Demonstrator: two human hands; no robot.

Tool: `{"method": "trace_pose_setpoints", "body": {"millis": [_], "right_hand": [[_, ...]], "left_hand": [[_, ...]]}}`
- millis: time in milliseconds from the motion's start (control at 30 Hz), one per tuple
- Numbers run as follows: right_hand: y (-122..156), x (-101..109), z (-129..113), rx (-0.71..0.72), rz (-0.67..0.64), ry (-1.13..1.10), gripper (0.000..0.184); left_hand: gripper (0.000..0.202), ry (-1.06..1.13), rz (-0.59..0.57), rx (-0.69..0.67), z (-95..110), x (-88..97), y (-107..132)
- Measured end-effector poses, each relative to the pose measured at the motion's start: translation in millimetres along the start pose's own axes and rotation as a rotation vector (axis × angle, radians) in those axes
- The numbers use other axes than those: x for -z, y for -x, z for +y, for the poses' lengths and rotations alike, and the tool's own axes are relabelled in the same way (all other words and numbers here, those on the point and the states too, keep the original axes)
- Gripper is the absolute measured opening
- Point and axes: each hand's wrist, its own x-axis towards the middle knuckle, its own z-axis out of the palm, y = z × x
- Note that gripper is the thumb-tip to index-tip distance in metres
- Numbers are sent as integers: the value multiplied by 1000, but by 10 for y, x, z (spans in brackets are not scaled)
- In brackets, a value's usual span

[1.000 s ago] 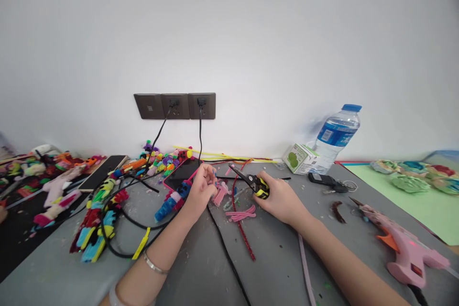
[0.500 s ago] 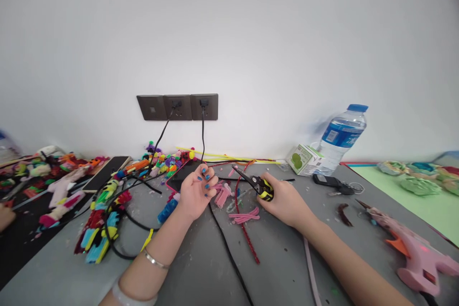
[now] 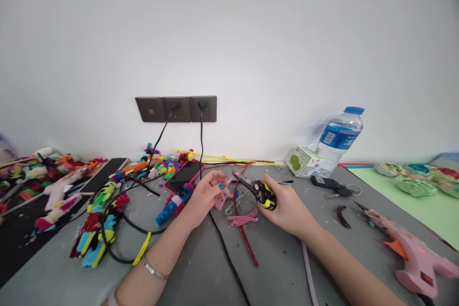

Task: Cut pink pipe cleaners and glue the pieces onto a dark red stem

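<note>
My right hand (image 3: 287,208) grips a pair of black-and-yellow cutters (image 3: 258,190), blades pointing left and up over the grey table (image 3: 201,272). My left hand (image 3: 206,196) is curled, its blue-nailed fingertips pinching a small pink fuzzy piece (image 3: 221,199) just left of the cutter tips. Short pink pipe-cleaner bits (image 3: 244,219) and a long dark red pipe cleaner (image 3: 245,236) lie below the two hands. A phone in a pink case (image 3: 183,175) sits just beyond my left hand.
Colourful pipe-cleaner figures (image 3: 96,229) and black cables (image 3: 225,248) clutter the left side. A wall socket strip (image 3: 175,108) sits above. On the right are a water bottle (image 3: 339,138), a green-and-white carton (image 3: 301,160), keys (image 3: 332,184), a pink glue gun (image 3: 412,253) and a green mat (image 3: 423,205).
My left hand had opened with its fingers spread, then closed again onto the pink piece near the cutters. My right hand has tilted the cutters slightly towards it.
</note>
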Motion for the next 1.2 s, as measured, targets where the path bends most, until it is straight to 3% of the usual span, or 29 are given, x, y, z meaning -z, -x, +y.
{"method": "trace_pose_setpoints", "body": {"millis": [200,600,867,1033,1200], "right_hand": [[22,-48,-15,43,-41,61,29],[16,-37,-15,35,-73,66,25],[13,-9,-4,53,-45,58,30],[-4,35,12,31,21,21,25],[-14,24,66,-30,115,44,32]], "left_hand": [[38,28,-122,22,-52,6,7],[42,-87,-67,63,21,-29,48],[38,-110,-29,6,1,-6,37],[43,-90,17,-37,-13,23,10],[40,-163,132,-136,-4,50,-14]]}}
